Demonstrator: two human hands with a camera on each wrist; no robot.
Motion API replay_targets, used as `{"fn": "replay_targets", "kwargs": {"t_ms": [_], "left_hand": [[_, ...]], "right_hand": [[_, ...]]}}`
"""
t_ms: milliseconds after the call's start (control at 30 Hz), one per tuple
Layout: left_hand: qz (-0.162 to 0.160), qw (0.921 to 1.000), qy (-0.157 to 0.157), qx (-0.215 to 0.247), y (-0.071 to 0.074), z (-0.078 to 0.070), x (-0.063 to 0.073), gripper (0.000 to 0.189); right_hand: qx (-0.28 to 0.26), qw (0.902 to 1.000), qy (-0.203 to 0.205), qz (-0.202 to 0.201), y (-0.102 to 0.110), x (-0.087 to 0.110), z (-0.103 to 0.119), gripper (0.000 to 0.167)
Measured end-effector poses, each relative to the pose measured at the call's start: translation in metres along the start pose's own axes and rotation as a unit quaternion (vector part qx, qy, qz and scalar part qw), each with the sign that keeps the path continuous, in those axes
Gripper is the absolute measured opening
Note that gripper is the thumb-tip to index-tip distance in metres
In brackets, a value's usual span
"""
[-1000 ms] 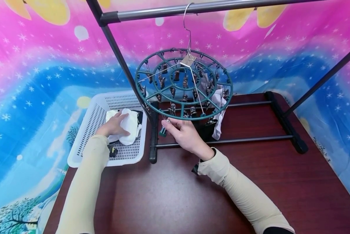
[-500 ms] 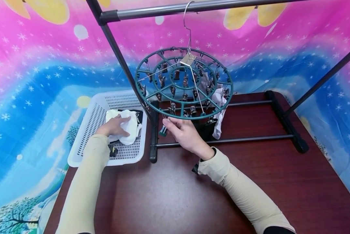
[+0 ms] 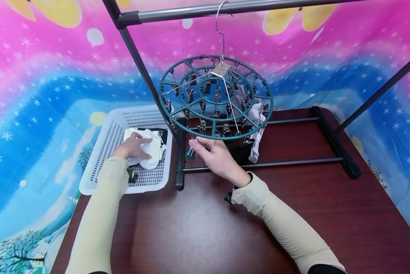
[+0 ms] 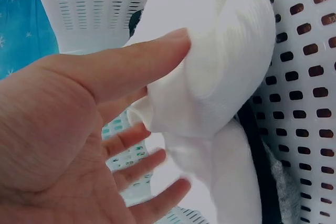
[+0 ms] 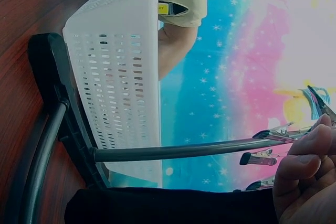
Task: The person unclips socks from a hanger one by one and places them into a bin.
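Observation:
My left hand (image 3: 132, 147) is inside the white basket (image 3: 123, 192), its thumb and fingers spread over a crumpled white cloth (image 3: 153, 150). Close up, the thumb lies against the cloth (image 4: 226, 66), and the other fingers are nearly straight. My right hand (image 3: 216, 154) pinches a metal clip (image 3: 190, 152) with a green tip, at the near rim of the round green clip hanger (image 3: 214, 135). In the right wrist view the right hand (image 5: 310, 182) is partly cut off by the frame edge, with clips beside its fingertips.
The hanger hooks on a grey rack bar (image 3: 177, 13) and carries several clips. White cloth (image 3: 258, 129) and a black cloth (image 3: 237, 152) hang at its right side. The rack's foot (image 3: 180, 163) stands beside the basket on the dark red table (image 3: 198, 232). Dark items (image 3: 133, 176) lie in the basket.
The white cloth under my left hand has shifted slightly and flattened. Both hands stay in nearly the same places.

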State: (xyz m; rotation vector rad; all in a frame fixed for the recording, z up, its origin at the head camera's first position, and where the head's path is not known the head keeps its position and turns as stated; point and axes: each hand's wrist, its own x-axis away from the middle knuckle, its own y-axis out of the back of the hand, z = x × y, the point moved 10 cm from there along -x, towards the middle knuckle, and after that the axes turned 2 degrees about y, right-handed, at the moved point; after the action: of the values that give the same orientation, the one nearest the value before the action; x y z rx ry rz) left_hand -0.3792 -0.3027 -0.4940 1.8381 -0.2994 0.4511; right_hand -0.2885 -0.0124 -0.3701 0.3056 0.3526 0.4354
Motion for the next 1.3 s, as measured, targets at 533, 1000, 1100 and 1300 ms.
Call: {"fn": "replay_targets", "kwargs": {"t_ms": [533,1000,1100,1300], "left_hand": [[-0.014,0.9997,-0.012,-0.016,0.009,-0.008,0.009,0.073],[-0.083,0.9841,-0.15,-0.044,0.045,-0.056,0.072,0.061],[-0.1,0.977,-0.182,-0.047,0.044,-0.074,0.096,0.061],[-0.107,0.9635,-0.245,-0.001,0.027,-0.097,0.142,0.061]], "right_hand": [[0.038,0.9991,0.013,0.015,-0.003,0.002,0.003,0.035],[0.145,0.9771,0.139,0.07,0.013,0.044,0.075,0.012],[0.133,0.9676,0.215,-0.005,0.045,0.054,0.104,0.012],[0.127,0.9381,0.254,-0.199,0.131,0.06,0.114,0.016]]}}
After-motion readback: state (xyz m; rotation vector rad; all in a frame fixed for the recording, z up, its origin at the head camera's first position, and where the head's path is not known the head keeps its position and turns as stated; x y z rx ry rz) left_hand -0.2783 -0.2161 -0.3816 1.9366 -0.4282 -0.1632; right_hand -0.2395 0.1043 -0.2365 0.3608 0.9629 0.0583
